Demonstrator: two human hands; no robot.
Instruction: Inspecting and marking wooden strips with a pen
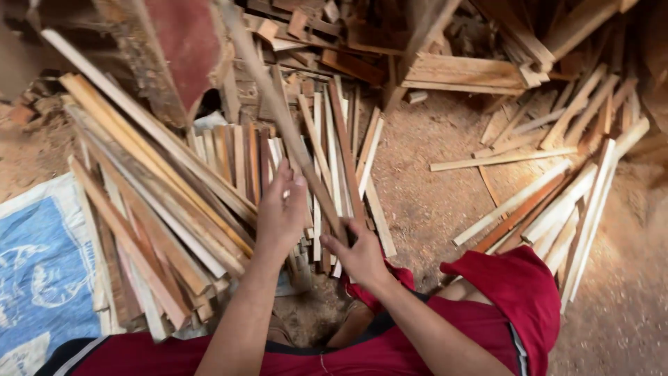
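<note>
Head view: a large stack of wooden slats (160, 209) is piled at left; one long slat (292, 132) is gripped by the left hand (282, 209) and right hand (358, 254) (fingers closed), while loose slats (557, 202) lie unsorted at right.

Wood strips (209, 188) on sawdust floor (431, 188)

A heap of slats (174, 209) lies left, a sack (38, 264) beside it, loose strips (557, 195) right.
</note>
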